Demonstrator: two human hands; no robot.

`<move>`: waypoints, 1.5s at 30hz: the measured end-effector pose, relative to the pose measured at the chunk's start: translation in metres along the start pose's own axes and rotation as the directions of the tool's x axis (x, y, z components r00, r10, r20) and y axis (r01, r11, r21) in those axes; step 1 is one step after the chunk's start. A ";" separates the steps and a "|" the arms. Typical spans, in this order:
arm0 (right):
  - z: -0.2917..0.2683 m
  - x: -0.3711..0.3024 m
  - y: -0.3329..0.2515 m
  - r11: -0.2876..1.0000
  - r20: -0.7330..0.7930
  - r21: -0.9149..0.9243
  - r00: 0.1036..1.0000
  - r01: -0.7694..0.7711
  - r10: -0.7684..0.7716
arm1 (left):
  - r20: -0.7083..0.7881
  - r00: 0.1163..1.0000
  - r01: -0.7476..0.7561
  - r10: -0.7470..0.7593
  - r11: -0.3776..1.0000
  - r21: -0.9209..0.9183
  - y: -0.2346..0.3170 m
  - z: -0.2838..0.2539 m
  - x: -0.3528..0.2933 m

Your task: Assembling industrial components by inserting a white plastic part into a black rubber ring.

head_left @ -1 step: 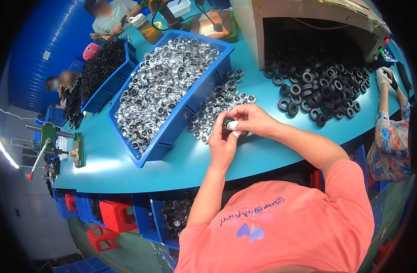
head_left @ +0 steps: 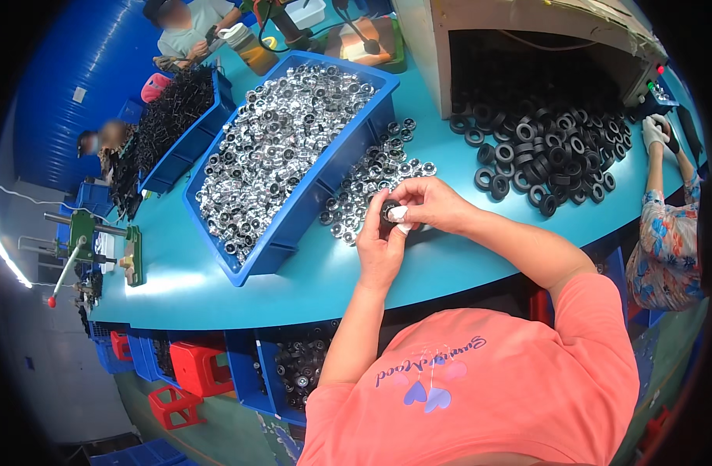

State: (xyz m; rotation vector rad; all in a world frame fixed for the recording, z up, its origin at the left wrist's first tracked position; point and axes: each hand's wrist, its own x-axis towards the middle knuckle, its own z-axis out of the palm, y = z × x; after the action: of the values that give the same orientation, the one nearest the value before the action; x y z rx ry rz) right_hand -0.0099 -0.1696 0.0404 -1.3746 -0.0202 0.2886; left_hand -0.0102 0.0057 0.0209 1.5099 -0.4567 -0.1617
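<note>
Close to the table's near edge, both my hands meet around one small black tyre (head_left: 388, 208). My left hand (head_left: 378, 252) has it between thumb and fingers, closed. From the right, my right hand (head_left: 434, 203) pinches the same tyre, with white wraps (head_left: 399, 213) around fingertips. Whether a hub sits inside the tyre is hidden by my fingers. Just beyond my hands lies a loose spread of shiny silver wheel hubs (head_left: 371, 175). A heap of black tyres (head_left: 554, 159) rests to the right, spilling from under a box-like housing.
A big blue bin (head_left: 305, 198) full of silver hubs stands left of my hands. Behind it is another blue bin (head_left: 173, 159) of thin black parts. A green hand press (head_left: 135, 256) is at far left. A co-worker's gloved hand (head_left: 655, 133) works at far right.
</note>
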 end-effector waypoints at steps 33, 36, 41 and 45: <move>-0.005 0.009 0.008 0.998 -0.031 0.062 0.999 0.034 -0.032 | -0.112 0.991 -0.076 0.075 0.997 0.000 0.004 0.011 0.005; -0.005 0.002 -0.015 0.997 0.047 0.072 0.999 0.023 -0.027 | -0.077 0.997 0.015 -0.029 0.985 -0.172 0.009 0.000 0.004; -0.008 0.002 -0.008 0.994 0.079 0.106 0.997 0.009 -0.017 | -0.115 0.988 0.074 -0.099 0.977 -0.201 0.005 -0.006 0.006; -0.003 0.000 -0.005 0.997 0.035 0.066 0.998 0.040 -0.042 | -0.164 0.981 0.081 -0.102 0.988 -0.128 0.003 -0.006 0.006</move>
State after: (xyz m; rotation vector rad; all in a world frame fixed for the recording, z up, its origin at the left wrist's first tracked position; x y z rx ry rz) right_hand -0.0080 -0.1735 0.0448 -1.3028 -0.0685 0.2776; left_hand -0.0028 0.0090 0.0250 1.4133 -0.2361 -0.1287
